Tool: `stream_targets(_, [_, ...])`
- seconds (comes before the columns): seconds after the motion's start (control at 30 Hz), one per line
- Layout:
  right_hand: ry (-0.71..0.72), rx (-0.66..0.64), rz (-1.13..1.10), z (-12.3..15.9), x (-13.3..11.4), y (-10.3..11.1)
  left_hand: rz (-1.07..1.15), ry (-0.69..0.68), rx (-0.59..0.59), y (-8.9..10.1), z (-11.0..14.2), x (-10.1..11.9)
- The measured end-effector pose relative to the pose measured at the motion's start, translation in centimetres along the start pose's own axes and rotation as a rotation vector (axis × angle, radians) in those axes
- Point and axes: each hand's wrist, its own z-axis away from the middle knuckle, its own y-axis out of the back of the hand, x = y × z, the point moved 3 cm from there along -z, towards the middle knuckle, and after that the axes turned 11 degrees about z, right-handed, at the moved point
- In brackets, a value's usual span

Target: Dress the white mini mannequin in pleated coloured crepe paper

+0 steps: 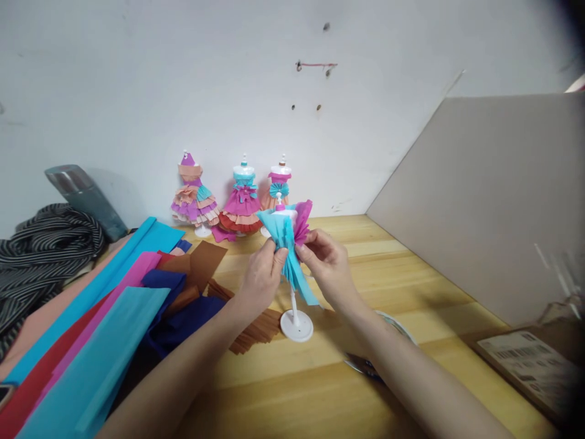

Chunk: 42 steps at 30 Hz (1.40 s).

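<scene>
In the head view a small white dress form (297, 325) stands upright on its round base in front of me. Pleated light-blue crepe paper (297, 274) wraps its front and hangs down as a tail. A fan of magenta crepe paper (301, 221) sticks up at its right shoulder. My left hand (262, 274) is closed on the blue paper at the form's left side, thumb in front. My right hand (328, 262) pinches the lower end of the magenta paper against the form's right side. The form's middle is partly hidden by the paper and fingers.
Behind stand three dress forms in paper dresses (242, 204) by the wall. Left lie coloured crepe sheets (98, 353), pleated brown paper (256, 332), a striped cloth (50, 250) and a bottle (86, 198). Scissors (363, 364) lie under my right forearm; a cardboard box (525, 366) sits right.
</scene>
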Motion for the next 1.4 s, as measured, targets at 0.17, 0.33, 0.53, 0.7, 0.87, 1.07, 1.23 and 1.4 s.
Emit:
stream_targets(0.17, [0.009,0.081,0.027,0.0,-0.2,0.0,0.005,-0.020,-0.003,-0.2,0.1,0.4])
stream_targets(0.33, [-0.037,0.107,0.010,-0.1,-0.9,0.0,-0.036,-0.041,-0.008,-0.3,0.1,0.4])
stream_targets(0.53, [-0.098,0.060,-0.094,-0.5,-1.0,0.3,-0.055,-0.053,-0.016,-0.4,0.0,0.2])
stream_targets(0.7, [-0.131,0.043,-0.124,-0.6,-0.8,0.2,-0.042,-0.047,-0.035,-0.4,0.0,0.1])
stream_targets(0.87, [-0.144,0.033,-0.094,-0.5,-0.8,0.0,-0.071,-0.053,-0.022,-0.4,0.1,0.1])
stream_targets(1.07, [-0.111,0.022,-0.086,-0.3,-0.8,-0.2,-0.101,-0.047,0.015,-0.4,0.3,0.3])
stream_targets(1.23, [-0.085,0.041,-0.075,0.1,-0.9,-0.2,-0.097,-0.037,0.024,-0.4,0.2,0.0])
stream_targets(1.4, [-0.067,0.050,-0.023,0.4,-0.7,-0.4,-0.078,-0.022,0.072,-0.3,0.1,-0.3])
